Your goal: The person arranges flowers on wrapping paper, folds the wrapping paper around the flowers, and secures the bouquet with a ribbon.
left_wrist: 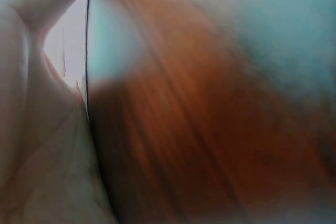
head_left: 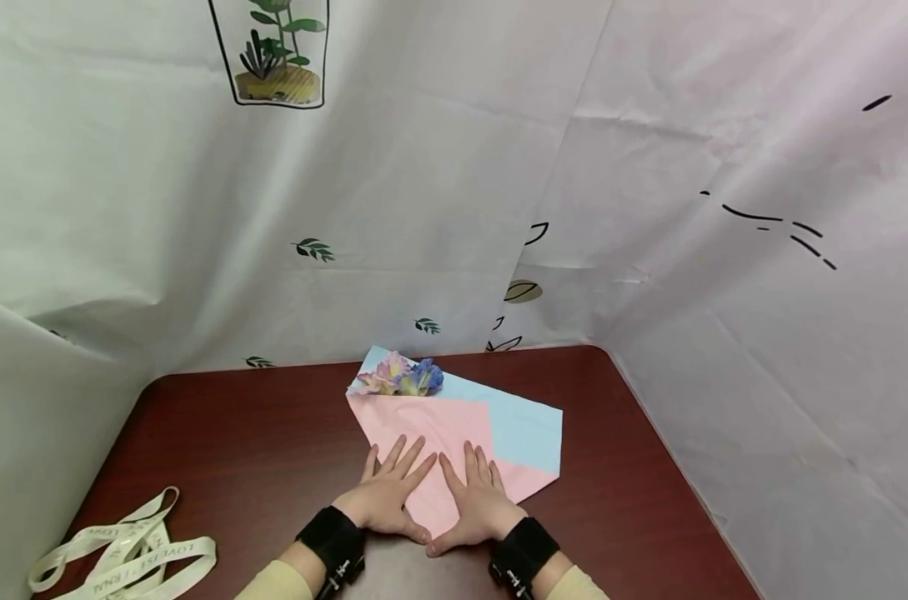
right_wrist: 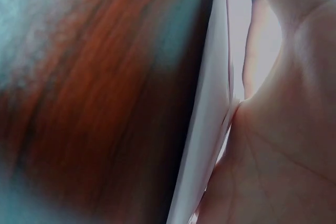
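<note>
Pink-blue paper (head_left: 454, 417), tapered end pointing nearward, blooms (head_left: 404, 377) far left, hands (head_left: 388, 500) spread flat on it

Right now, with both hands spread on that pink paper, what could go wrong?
The pink paper could spring open if the left hand and right hand lift, since no fastening shows. The flowers poke out at its upper edge, so a push that way might crumple or shift them. The ribbon lies in loose, overlapping loops on the table and could tangle.
</note>
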The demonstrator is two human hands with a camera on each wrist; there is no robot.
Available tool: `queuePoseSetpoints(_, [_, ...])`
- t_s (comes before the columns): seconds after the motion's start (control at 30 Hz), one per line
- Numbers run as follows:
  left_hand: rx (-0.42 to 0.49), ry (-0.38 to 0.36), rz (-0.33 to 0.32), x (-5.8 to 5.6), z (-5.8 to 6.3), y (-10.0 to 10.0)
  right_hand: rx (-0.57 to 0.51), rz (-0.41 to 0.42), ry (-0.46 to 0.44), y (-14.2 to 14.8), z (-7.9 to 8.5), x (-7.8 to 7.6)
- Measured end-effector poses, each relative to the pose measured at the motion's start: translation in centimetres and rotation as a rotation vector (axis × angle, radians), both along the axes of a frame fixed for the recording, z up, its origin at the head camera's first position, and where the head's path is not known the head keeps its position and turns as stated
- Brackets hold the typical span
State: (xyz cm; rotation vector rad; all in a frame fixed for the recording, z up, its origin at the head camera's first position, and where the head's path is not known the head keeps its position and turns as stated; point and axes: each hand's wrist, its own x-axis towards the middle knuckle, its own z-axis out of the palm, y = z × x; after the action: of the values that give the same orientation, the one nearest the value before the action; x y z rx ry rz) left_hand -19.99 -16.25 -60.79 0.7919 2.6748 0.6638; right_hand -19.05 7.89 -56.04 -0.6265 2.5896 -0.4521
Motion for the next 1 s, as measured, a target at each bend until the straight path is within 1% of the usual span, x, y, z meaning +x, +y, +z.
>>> queuePoseSetpoints(0.1, [-0.022, -0.038, 0.012, 0.2, 1.9, -0.1, 0.003, -0.005, -0.008, 0.0, -0.1, 0.0])
queuePoseSetpoints(0.17, [-0.036, -0.045, 0.027, -0.2, 2.2, -0.5, 0.007, -0.006, -0.009, -0.1, -0.2, -0.1])
queuePoseSetpoints(0.2, [-0.042, -0.042, 0.036, -0.4, 2.2, -0.7, 0.011, -0.007, -0.01, -0.1, -0.2, -0.1])
queuePoseSetpoints(0.33, [-0.036, -0.006, 0.066, -2.0, 0.3, -1.7, 0.027, -0.006, -0.003, -0.2, -0.1, -0.1])
queuePoseSetpoints(0.37, [-0.033, -0.006, 0.074, -2.3, 0.2, -1.9, 0.03, -0.006, -0.003, -0.2, -0.1, -0.1])
queuePoseSetpoints(0.5, [-0.017, -0.002, 0.111, -3.3, 0.1, -3.4, 0.033, -0.004, -0.002, -0.3, 0.1, 0.0])
queuePoseSetpoints(0.63, [-0.008, 0.005, 0.158, -4.4, 0.0, -5.8, 0.028, -0.001, -0.002, -0.3, 0.1, 0.0])
queuePoseSetpoints(0.8, [-0.038, 0.067, 0.244, -5.4, -0.3, -8.8, 0.014, 0.0, 0.003, 0.0, 0.1, 0.1])
queuePoseSetpoints(0.87, [-0.056, 0.079, 0.267, -5.7, -0.2, -9.5, 0.01, 0.001, 0.004, 0.2, 0.1, 0.1])
queuePoseSetpoints(1.0, [-0.088, 0.042, 0.271, -6.1, 0.5, -10.0, 0.006, 0.004, 0.004, 0.3, 0.0, 0.1])
